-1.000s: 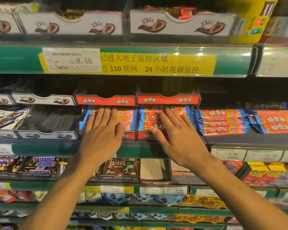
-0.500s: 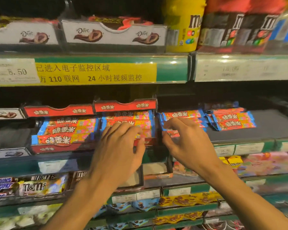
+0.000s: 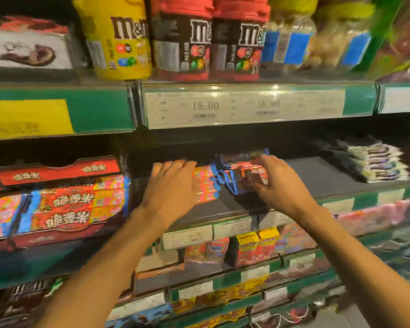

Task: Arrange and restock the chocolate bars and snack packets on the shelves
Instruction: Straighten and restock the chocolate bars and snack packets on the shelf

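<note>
A: What is nearest to the camera?

B: Two bare forearms reach up to the middle shelf [image 3: 223, 209]. Under it, lower shelves carry small yellow and red candy boxes [image 3: 256, 245], but they are blurred.

A: And the hands?

B: The left hand [image 3: 171, 188] lies flat with straight fingers on a stack of red snack bars [image 3: 205, 185]; its grip is released and only presses. The right hand [image 3: 273, 183] has its fingers curled around a second stack of bars with blue ends [image 3: 237, 176]; its grip is grasping that stack. The two stacks are just beside each other, on the dark shelf floor.

A: What is to the left?

B: A red display box [image 3: 57, 171] full of the same bars stands near the left hand.

A: And farther away?

B: At the right, well apart, is a pile of dark packets [image 3: 379, 162]. Above, on the top shelf, stand a yellow candy tub [image 3: 118, 36] and two dark tubs with red lids [image 3: 208, 39].
</note>
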{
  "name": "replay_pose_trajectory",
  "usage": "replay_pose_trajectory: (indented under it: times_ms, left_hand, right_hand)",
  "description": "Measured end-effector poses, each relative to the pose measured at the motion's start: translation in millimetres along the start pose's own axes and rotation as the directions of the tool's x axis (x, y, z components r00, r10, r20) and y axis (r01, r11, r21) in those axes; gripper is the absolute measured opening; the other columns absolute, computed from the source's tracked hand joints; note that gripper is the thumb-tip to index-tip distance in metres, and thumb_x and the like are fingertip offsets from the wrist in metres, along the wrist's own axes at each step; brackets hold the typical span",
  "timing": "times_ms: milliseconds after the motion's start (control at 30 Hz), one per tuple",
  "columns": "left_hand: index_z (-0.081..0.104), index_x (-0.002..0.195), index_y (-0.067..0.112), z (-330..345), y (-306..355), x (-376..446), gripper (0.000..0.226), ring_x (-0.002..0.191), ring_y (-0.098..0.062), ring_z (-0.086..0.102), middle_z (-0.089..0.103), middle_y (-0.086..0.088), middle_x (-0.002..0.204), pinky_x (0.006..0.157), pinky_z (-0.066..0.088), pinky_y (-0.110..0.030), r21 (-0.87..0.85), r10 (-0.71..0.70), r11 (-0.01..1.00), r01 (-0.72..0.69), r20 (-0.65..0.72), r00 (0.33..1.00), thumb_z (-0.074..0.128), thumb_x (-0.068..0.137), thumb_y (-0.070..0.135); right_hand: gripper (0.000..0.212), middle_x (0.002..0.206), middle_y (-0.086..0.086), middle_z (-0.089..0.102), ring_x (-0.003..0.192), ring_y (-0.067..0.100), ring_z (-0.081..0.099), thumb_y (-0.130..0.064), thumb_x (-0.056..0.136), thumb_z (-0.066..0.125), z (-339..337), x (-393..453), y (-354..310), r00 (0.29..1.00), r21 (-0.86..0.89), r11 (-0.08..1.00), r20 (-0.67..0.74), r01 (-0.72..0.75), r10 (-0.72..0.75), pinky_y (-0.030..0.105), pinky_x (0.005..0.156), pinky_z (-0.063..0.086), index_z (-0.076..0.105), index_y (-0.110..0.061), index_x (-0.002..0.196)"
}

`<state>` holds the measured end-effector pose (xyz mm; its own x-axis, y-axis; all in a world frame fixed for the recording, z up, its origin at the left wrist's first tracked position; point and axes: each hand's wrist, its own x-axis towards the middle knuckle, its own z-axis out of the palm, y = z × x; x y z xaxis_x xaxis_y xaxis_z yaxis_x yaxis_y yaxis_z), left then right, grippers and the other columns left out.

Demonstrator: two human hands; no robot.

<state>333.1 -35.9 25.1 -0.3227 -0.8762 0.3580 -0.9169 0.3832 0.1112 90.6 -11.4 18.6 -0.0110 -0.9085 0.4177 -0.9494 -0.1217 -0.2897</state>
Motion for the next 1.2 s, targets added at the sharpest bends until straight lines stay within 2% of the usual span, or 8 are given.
replay_pose_trajectory:
  times_ms: [100, 300, 533, 667, 833, 900, 1033, 1200]
  left_hand:
    - [0.05, 0.138, 0.024, 7.8, 2.9, 18.9, 0.041, 0.121, -0.027, 0.055, 0.059, -0.003, 0.135, 0.098, 0.035, -0.037, 0.052, -0.088, 0.995, 0.084, 0.088, 0.992, 0.044, 0.098, 0.033]
    - [0.059, 0.123, 0.028, 15.9, 4.8, 26.4, 0.028, 0.109, -0.025, 0.059, 0.065, -0.001, 0.117, 0.093, 0.034, -0.037, -0.011, -0.173, 0.984, 0.175, 0.115, 0.978, 0.055, 0.096, 0.027]
    - [0.057, 0.131, 0.028, 13.4, 0.4, 30.7, 0.037, 0.116, -0.027, 0.057, 0.065, -0.003, 0.123, 0.103, 0.034, -0.037, -0.105, -0.236, 0.961, 0.256, 0.172, 0.956, 0.059, 0.095, 0.034]
    - [0.059, 0.13, 0.027, 10.4, 3.0, 27.5, 0.038, 0.118, -0.029, 0.055, 0.063, -0.005, 0.126, 0.105, 0.035, -0.038, -0.125, -0.275, 0.945, 0.301, 0.187, 0.943, 0.061, 0.094, 0.037]
    - [0.06, 0.125, 0.027, 3.6, 6.3, 26.9, 0.034, 0.117, -0.029, 0.055, 0.063, -0.003, 0.123, 0.103, 0.036, -0.036, -0.125, -0.303, 0.936, 0.33, 0.195, 0.933, 0.063, 0.093, 0.037]
    - [0.061, 0.117, 0.03, 0.5, 7.8, 24.8, 0.025, 0.111, -0.03, 0.058, 0.065, -0.004, 0.118, 0.096, 0.044, -0.037, -0.169, -0.321, 0.921, 0.35, 0.177, 0.93, 0.064, 0.092, 0.033]
    - [0.06, 0.109, 0.034, -6.7, 12.9, 16.1, 0.017, 0.103, -0.031, 0.06, 0.066, -0.005, 0.11, 0.084, 0.051, -0.041, -0.268, -0.328, 0.903, 0.336, 0.079, 0.942, 0.061, 0.094, 0.027]
    - [0.061, 0.106, 0.035, -23.6, -0.9, -13.1, 0.022, 0.101, -0.024, 0.059, 0.068, 0.003, 0.101, 0.084, 0.049, -0.043, -0.446, -0.283, 0.871, 0.205, -0.115, 0.952, 0.063, 0.091, 0.019]
  right_hand:
    - [0.03, 0.113, 0.011, 0.064, 0.107, 0.037, 0.058, -0.025, 0.092, 0.059, 3.5, 19.8, 17.8, 0.999, -0.009, 1.0, 0.043, 0.03, -0.03, 0.048, 0.084, 0.049, 0.059, -0.017, 0.121]
    - [0.032, 0.116, 0.006, 0.07, 0.106, 0.033, 0.063, -0.038, 0.102, 0.043, 15.1, 48.0, 32.7, 0.995, -0.028, 0.997, 0.078, 0.066, -0.063, 0.042, 0.086, 0.048, 0.064, -0.026, 0.124]
    - [0.036, 0.129, 0.0, 0.062, 0.123, 0.033, 0.048, -0.054, 0.096, 0.049, 21.4, 57.0, 40.2, 0.993, -0.095, 0.995, 0.121, 0.004, 0.008, 0.046, 0.1, 0.028, 0.063, -0.039, 0.125]
    - [0.039, 0.137, 0.001, 0.054, 0.128, 0.033, 0.039, -0.056, 0.091, 0.056, 16.7, 57.5, 39.8, 0.986, -0.105, 0.994, 0.164, -0.014, 0.031, 0.046, 0.101, 0.025, 0.061, -0.039, 0.125]
    - [0.033, 0.127, -0.004, 0.061, 0.123, 0.025, 0.046, -0.049, 0.087, 0.067, 9.9, 49.6, 35.0, 0.991, -0.017, 0.999, 0.132, -0.029, 0.031, 0.041, 0.094, 0.025, 0.061, -0.033, 0.116]
    - [0.027, 0.116, -0.005, 0.066, 0.113, 0.023, 0.057, -0.042, 0.088, 0.07, 6.4, 44.8, 33.2, 0.993, 0.054, 0.998, 0.112, -0.036, 0.03, 0.037, 0.092, 0.029, 0.06, -0.031, 0.111]
    - [0.023, 0.108, 0.003, 0.071, 0.099, 0.024, 0.066, -0.03, 0.09, 0.071, -6.2, 32.1, 19.5, 0.998, 0.179, 0.983, 0.057, -0.038, 0.029, 0.038, 0.081, 0.053, 0.066, -0.02, 0.11]
    - [0.017, 0.096, -0.003, 0.072, 0.091, 0.016, 0.067, -0.026, 0.088, 0.073, -18.7, 16.3, -24.2, 0.999, 0.284, 0.958, -0.017, 0.041, -0.038, 0.035, 0.079, 0.053, 0.069, -0.022, 0.105]
